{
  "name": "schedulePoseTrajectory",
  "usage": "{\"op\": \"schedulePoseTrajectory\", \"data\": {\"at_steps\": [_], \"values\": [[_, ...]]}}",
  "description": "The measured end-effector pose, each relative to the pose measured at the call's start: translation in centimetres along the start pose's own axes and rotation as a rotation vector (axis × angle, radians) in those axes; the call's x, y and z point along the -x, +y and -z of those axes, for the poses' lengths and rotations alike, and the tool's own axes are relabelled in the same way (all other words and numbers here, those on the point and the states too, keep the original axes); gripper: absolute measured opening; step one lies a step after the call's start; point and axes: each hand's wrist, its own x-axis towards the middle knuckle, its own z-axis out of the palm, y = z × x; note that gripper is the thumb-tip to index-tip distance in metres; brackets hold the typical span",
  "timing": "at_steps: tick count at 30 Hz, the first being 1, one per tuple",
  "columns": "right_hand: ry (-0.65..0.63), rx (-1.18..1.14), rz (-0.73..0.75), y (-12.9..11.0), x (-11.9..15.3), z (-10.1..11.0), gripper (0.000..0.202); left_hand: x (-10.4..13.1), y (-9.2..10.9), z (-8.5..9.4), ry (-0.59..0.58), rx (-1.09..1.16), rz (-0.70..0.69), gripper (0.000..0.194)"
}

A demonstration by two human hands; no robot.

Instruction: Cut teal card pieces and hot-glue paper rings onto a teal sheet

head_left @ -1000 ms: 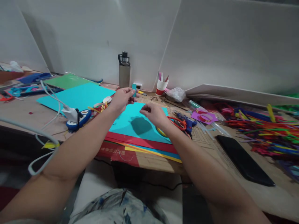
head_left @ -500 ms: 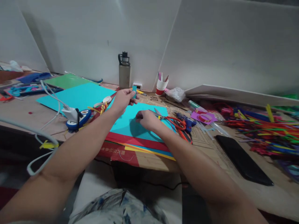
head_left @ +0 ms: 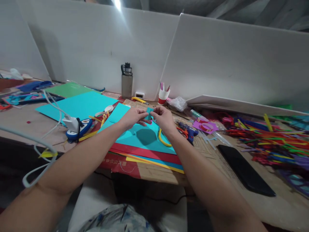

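Note:
Over the turquoise sheets (head_left: 154, 147), my left hand (head_left: 135, 118) pinches a small teal strip (head_left: 149, 112), probably paper, between thumb and fingers. My right hand (head_left: 164, 117) meets it from the other side, its fingertips closed on the strip's right edge. A bit of pink shows just under the strip; I cannot make out what it is. Beside my right wrist lies a curved yellow piece (head_left: 161, 138). Orange-red scissor handles (head_left: 182, 132) show partly behind that wrist, next to a blue glue gun (head_left: 191, 132).
A bottle (head_left: 126, 84), yellow-handled cutter (head_left: 140, 100) and paper cup of pens (head_left: 163, 95) stand or lie at the back. A power strip (head_left: 79, 129) with cables is on the left. A black phone (head_left: 245, 169) and heaped pipe cleaners (head_left: 265, 135) are on the right.
My right hand has risen from the turquoise sheet to the teal strip and now grips it too. My left hand has moved slightly right and lower in view. The camera has tilted up.

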Motion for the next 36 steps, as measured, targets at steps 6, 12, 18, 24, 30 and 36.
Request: {"op": "schedulePoseTrajectory", "data": {"at_steps": [6, 12, 18, 24, 30, 36], "values": [[-0.007, -0.099, 0.011, -0.3, 0.3, -0.3, 0.031, -0.2, -0.1, 0.3, 0.039, 0.04, 0.031, 0.021], [-0.035, -0.131, 0.016, -0.4, 0.4, -0.4, 0.031, -0.1, -0.2, 0.2, -0.021, 0.073, 0.056, 0.013], [0.009, -0.107, 0.021, -0.6, 0.6, -0.4, 0.029, -0.4, -0.6, 0.4, -0.104, 0.157, 0.06, 0.013], [0.012, -0.086, 0.043, -0.8, 0.9, -0.6, 0.025, -0.5, -0.7, 0.4, -0.132, 0.2, 0.059, 0.014], [0.071, 0.219, 0.227, -0.7, 0.9, -0.3, 0.021, -0.3, -0.3, 0.5, -0.087, 0.117, 0.032, 0.01], [-0.046, 0.541, 0.453, 0.5, 0.9, -0.6, 0.06, -0.3, -0.3, 0.6, 0.055, 0.01, 0.001, 0.009]]}}
